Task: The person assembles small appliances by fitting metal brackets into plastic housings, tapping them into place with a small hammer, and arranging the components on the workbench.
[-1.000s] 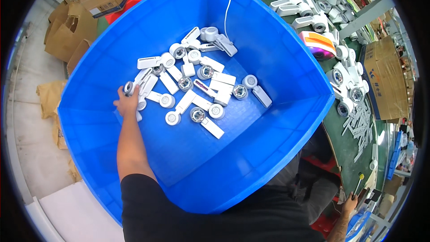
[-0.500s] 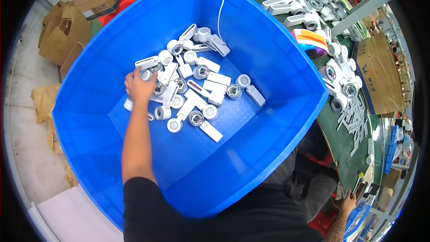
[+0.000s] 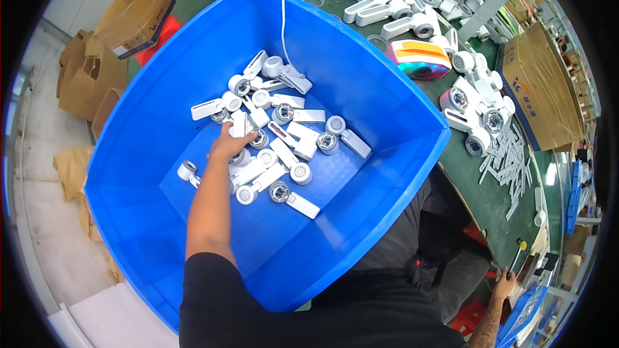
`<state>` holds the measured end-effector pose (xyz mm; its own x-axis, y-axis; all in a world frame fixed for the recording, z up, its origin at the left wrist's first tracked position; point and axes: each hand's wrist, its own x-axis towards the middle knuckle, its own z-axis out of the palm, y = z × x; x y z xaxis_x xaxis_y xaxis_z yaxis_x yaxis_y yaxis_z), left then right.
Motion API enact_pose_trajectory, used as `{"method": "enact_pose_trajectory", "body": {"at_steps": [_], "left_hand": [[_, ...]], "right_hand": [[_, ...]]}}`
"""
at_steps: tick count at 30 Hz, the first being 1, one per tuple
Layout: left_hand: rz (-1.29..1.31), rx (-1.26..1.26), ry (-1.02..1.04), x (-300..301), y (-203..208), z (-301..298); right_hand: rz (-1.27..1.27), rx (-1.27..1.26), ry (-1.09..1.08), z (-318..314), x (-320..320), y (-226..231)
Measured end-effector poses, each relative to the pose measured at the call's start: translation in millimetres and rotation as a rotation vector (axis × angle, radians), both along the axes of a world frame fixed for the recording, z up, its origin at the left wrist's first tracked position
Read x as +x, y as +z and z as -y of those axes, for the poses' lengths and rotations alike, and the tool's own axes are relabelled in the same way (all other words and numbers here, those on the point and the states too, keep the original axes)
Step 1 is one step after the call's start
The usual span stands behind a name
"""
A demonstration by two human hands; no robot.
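Pale floor and green tabletop on either side of a blue bin

Cardboard cartons stand at the upper left, one of them over a red object that is mostly hidden; crumpled brown paper lies below them, near the bin's outer wall. Centre: the bin holds a loose cluster of white devices, each with a round head and a flat handle. Some heads show a grille, others a shiny metallic ring. The devices lie at varied angles on the bottom, many touching or overlapping; one rests left of the forearm, near the bin's left wall. A white cord hangs over the far rim and runs down the inner wall to the cluster.

The left hand is over the left part of the cluster, thumb and fingers spread wide, with devices beneath and beside it; whether the fingertips press on one cannot be told. The right hand, at the tabletop's near edge, is closed around a slim tool whose yellow end points upward. Right: the tabletop carries a large heap of similar devices, a small glowing box with an orange top, and a pile of thin grey strips; a larger cardboard box stands beyond.
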<state>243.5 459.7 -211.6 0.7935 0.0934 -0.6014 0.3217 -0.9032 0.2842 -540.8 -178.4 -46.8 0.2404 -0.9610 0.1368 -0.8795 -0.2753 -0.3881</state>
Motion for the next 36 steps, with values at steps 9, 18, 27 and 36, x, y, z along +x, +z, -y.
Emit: {"method": "enact_pose_trajectory", "body": {"at_steps": [9,18,27,36], "left_hand": [[-0.008,0.11,0.062,21.0,-8.0,85.8],[0.167,0.017,0.103,35.4,-38.0,35.2],[-0.156,-1.208,0.493,5.0,34.7,-15.2],[0.225,-1.275,-0.434,-59.4,316.6,197.7]], "right_hand": [[-0.012,-0.099,0.002,2.9,-4.5,3.4],[0.142,-0.029,-0.003,-25.0,6.6,-21.2],[0.109,-0.138,-0.021,0.5,14.9,-6.3],[-0.046,-0.295,-0.004,24.5,91.2,-17.3]]}}
